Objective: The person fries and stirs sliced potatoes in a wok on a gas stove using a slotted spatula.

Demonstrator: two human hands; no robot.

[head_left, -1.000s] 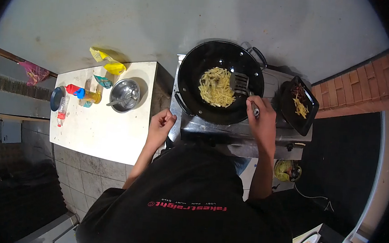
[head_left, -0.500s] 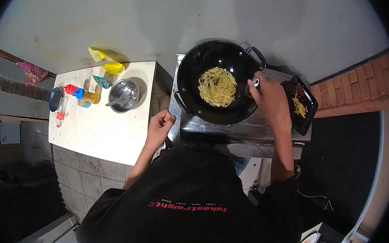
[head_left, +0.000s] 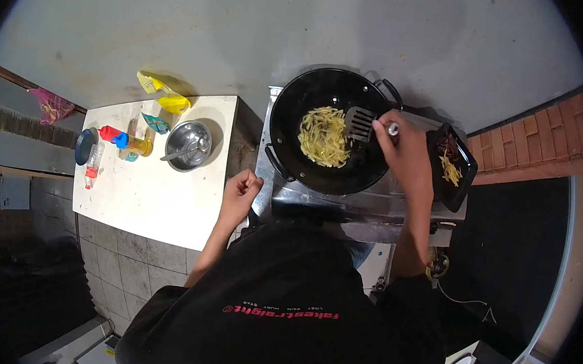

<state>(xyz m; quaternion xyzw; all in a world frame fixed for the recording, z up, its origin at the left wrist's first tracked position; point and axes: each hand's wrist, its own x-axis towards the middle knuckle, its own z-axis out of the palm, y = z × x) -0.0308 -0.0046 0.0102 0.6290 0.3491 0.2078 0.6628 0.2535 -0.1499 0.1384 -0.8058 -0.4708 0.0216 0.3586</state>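
My right hand (head_left: 407, 150) is wrapped around the handle of a slotted spatula (head_left: 360, 124) over the right side of a black wok (head_left: 368, 171). The spatula's slotted blade shows at the right edge of a heap of pale yellow strips (head_left: 323, 140), which look like potato. My left hand (head_left: 241, 193) is curled into a loose fist, between the white table and the stove, with nothing visible in it.
A metal stove (head_left: 317, 208) bears the wok. To its right is a black tray (head_left: 468, 162) with yellow strips and dark red pieces. The white table (head_left: 146, 205) holds a steel bowl (head_left: 178, 154) with a spoon, bottles (head_left: 133, 144) and a yellow packet (head_left: 172, 103).
The spatula's blade has come into plain sight at the right of the strips, and the heap has changed shape. My left hand stays curled in about the same place.
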